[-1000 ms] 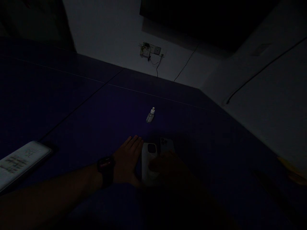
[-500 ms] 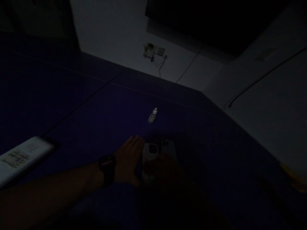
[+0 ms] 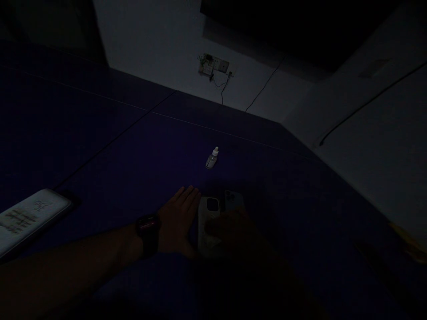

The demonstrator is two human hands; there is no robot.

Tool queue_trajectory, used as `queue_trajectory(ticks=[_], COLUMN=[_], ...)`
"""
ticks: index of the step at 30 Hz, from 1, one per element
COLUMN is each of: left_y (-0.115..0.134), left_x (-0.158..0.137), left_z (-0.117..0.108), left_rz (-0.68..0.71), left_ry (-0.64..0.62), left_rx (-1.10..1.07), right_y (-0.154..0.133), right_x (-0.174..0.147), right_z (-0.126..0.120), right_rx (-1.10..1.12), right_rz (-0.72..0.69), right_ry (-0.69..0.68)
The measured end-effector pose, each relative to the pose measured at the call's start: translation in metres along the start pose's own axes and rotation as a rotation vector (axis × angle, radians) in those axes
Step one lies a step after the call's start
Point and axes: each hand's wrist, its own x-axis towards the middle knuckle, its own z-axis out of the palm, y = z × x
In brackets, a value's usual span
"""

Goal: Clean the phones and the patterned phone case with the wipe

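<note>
In very dim light, my left hand (image 3: 176,222) lies flat on the dark blue surface (image 3: 133,164), its fingers stretched out. It wears a dark watch (image 3: 148,226) and rests along the left side of a pale phone case (image 3: 204,215) that has a dark camera cutout. My right hand (image 3: 233,229) is over the case's right part, deep in shadow; whether its fingers grip anything is too dark to see. A phone (image 3: 235,200) with several camera lenses lies just right of the case, its lower part hidden by my right hand.
A small dropper bottle (image 3: 211,159) lies beyond the hands. To the left is a long white box (image 3: 33,218) with print on it. At the back, a socket panel (image 3: 216,64) with cables sits on the wall, below a large dark panel (image 3: 283,31).
My right hand has shifted slightly right over the case, showing more of its pale surface. My left hand stays in place. The view has tilted a little.
</note>
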Motion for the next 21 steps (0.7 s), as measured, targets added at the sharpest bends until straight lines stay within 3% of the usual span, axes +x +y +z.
queue_trajectory(ticks=[7, 15, 21], left_y=[0.001, 0.001, 0.002], left_x=[0.0, -0.001, 0.0], left_z=[-0.002, -0.002, -0.002], left_rz=[0.002, -0.001, -0.01], left_ry=[-0.026, 0.007, -0.004], left_rx=[0.016, -0.007, -0.011], right_y=[-0.002, 0.019, 0.013], right_x=[0.004, -0.006, -0.006], right_z=[0.003, -0.006, -0.001], right_rx=[0.04, -0.048, -0.115], right_rz=[-0.006, 0.06, -0.017], right_ry=[0.002, 0.104, -0.052])
